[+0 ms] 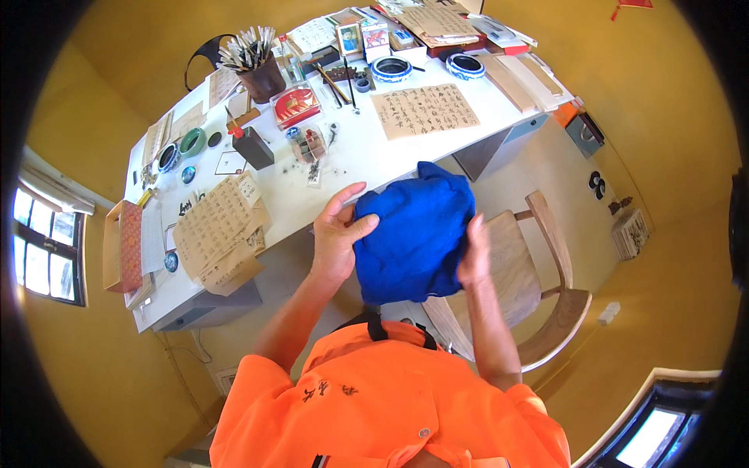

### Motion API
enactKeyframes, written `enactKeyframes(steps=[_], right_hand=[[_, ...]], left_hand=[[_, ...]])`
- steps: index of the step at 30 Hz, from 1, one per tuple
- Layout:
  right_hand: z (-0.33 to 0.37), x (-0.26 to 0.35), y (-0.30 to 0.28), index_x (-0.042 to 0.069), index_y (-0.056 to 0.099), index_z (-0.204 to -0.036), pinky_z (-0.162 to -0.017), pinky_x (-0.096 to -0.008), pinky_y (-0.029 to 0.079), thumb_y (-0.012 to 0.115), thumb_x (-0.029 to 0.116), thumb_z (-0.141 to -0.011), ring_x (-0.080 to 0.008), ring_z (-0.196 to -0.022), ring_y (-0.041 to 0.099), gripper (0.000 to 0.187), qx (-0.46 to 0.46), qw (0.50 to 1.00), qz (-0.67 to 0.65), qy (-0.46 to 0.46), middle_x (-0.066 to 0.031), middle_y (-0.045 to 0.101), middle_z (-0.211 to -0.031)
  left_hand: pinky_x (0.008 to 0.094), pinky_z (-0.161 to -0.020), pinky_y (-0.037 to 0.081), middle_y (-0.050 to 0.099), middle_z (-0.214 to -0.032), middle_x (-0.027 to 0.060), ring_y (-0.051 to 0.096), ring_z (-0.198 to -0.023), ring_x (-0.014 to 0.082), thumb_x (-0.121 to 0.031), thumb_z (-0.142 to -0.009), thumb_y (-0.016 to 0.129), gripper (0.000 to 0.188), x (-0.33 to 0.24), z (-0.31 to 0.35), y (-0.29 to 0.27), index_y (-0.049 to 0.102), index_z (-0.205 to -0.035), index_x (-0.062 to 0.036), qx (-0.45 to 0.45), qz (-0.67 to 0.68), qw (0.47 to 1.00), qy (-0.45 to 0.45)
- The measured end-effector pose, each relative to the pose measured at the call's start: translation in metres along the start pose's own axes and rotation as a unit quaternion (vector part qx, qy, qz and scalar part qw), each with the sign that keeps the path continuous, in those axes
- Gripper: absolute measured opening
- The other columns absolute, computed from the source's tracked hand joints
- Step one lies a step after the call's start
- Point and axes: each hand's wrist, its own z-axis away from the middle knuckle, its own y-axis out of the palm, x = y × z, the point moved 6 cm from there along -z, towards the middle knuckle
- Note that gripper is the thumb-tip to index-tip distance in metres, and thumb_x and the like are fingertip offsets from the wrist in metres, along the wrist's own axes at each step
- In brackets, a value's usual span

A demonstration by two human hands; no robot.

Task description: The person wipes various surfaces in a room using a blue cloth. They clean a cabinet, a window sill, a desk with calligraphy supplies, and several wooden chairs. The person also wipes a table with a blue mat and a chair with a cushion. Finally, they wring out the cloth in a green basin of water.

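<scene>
A bundled blue cloth [413,238] is held up in front of my chest, between both hands. My left hand [337,234] grips its left edge, thumb on the near face and the index finger raised beside it. On the opposite side, my right hand [474,253] clasps the cloth's right edge, with part of the fingers hidden behind it. The folded fabric looks thick and creased. It hangs just off the near edge of the white desk [355,152], overlapping the view of a wooden chair [507,269].
Papers with brush writing [425,109] lie on the desk, and more [218,226] droop over its near left edge. A brown pot of brushes [263,80], a red box [296,105], a dark block-shaped bottle [253,148] and blue-white porcelain bowls [391,70] stand farther back.
</scene>
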Motion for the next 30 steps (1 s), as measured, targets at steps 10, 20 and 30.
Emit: enactKeyframes(steps=[10, 20, 30], right_hand=[[0.058, -0.102, -0.029, 0.003, 0.049, -0.129, -0.093, -0.0337, 0.045, 0.063, 0.011, -0.088, -0.0166, -0.104, 0.056, 0.045, 0.012, 0.978, 0.085, 0.190, -0.0072, 0.059, -0.119], [0.063, 0.005, 0.106, 0.007, 0.062, -0.105, -0.075, -0.0308, 0.048, 0.060, 0.019, -0.086, -0.0211, -0.090, 0.063, 0.022, 0.202, 0.636, 0.738, -0.100, -0.0137, 0.065, -0.097], [-0.014, -0.002, 0.169, 0.002, 0.064, -0.094, -0.076, -0.0304, 0.051, 0.072, 0.018, -0.074, -0.0196, -0.085, 0.063, 0.027, -0.022, 0.754, 0.602, -0.263, -0.0103, 0.065, -0.097]], left_hand=[[0.0276, -0.081, 0.052, 0.064, -0.106, 0.0114, 0.062, -0.093, 0.0164, 0.010, -0.073, 0.066, 0.050, 0.014, 0.008, -0.038, 0.057, -0.120, -0.0018, -0.085, -0.188, 0.975, 0.081], [0.0300, -0.067, 0.055, 0.064, -0.111, 0.0157, 0.066, -0.084, 0.0241, -0.011, -0.078, 0.069, 0.027, -0.014, 0.105, 0.040, 0.064, -0.103, -0.0015, 0.332, -0.491, 0.584, 0.554], [0.0445, -0.103, 0.036, 0.035, -0.140, 0.0220, 0.038, -0.129, 0.0371, -0.021, -0.075, 0.070, 0.060, -0.056, 0.005, -0.075, 0.046, -0.127, -0.0048, 0.347, -0.334, 0.848, 0.220]])
